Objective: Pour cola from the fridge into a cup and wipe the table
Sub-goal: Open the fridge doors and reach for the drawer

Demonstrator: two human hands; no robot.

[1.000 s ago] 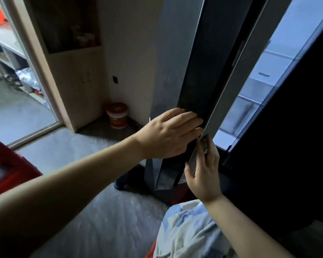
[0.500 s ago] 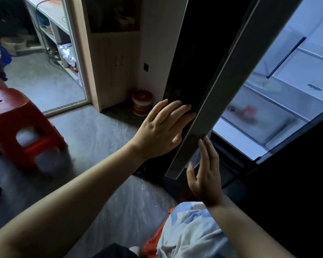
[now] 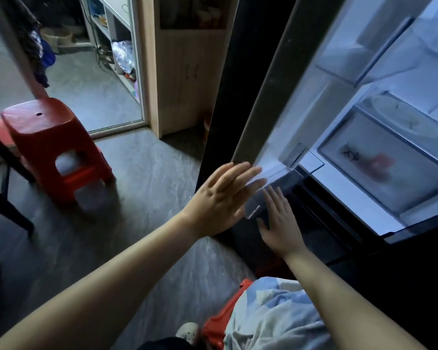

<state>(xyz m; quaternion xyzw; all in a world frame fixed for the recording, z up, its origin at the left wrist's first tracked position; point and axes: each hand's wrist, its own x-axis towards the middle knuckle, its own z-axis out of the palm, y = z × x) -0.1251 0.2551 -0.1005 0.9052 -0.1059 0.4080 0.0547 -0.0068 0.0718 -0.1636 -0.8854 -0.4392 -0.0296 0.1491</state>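
at fridge door [image 3: 271, 79]: swung wider, both hands now flat, open.

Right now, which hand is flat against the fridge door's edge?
The left hand, fingers spread on the open fridge door; the right hand sits lower, beneath the clear door bin.

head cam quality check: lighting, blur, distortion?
Head view: room dim, the open fridge interior is the main light, bluish and near blown out; something red in the lower drawer is smeared, unreadable; wide-angle bends the fridge door edge; both hands, left and right, reasonably sharp.
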